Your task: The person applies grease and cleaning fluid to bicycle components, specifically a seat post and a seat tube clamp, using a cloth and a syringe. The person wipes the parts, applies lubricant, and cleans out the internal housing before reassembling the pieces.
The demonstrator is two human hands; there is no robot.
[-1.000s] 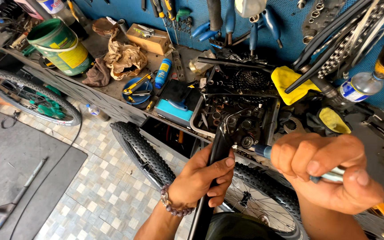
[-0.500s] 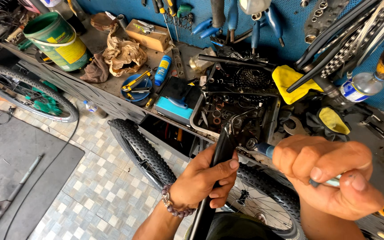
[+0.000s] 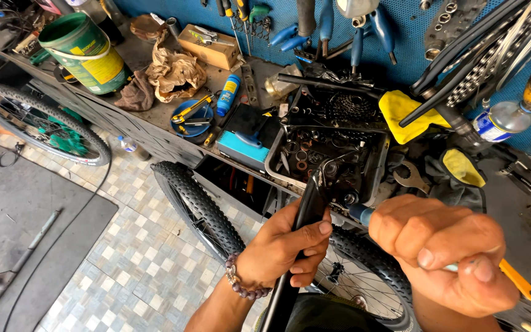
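Below the messy workbench (image 3: 155,117), the left hand (image 3: 281,246) wraps its fingers (image 3: 314,230) tight around a black bike frame tube (image 3: 305,221). That tube runs up through the fist, with the thumb on one side and the fingers curled over the other. Just beside it, the right hand (image 3: 444,252) is closed in a fist around a tool with a blue and orange handle (image 3: 514,280). Its blue end (image 3: 359,213) pokes out of the fist toward the top of the tube. Behind both hands stands a knobby bike tire (image 3: 195,200). A metal tray of small parts (image 3: 333,150) sits on the bench above.
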